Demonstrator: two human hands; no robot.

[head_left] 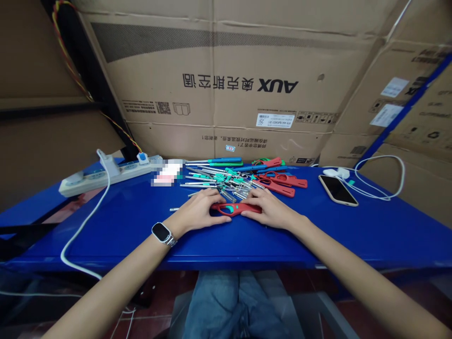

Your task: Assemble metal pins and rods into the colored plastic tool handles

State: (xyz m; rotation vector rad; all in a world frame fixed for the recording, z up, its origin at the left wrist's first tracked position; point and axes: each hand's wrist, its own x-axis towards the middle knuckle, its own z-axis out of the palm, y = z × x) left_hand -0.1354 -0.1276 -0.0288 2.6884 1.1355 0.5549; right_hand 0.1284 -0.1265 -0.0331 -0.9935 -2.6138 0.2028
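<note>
A red long-nosed lighter (236, 208) with a green trigger lies sideways low over the blue table, its metal tip poking out past my left wrist. My left hand (198, 208) is closed round its front end, thumb below and fingers above. Its handle end sits in the grip of my right hand (271, 210). Just beyond both hands is a pile of metal lighter rods with green parts (221, 178), loosely heaped. Red lighter handles (282, 181) lie at the right of this pile, and blue lighters (226, 160) at its back.
A white power strip (116, 172) with plugs and a trailing cable is at the left of the blue table (381, 235). At the right lie a phone (338, 190) and a white charger cable (374, 193). Cardboard (226, 61) walls off the back.
</note>
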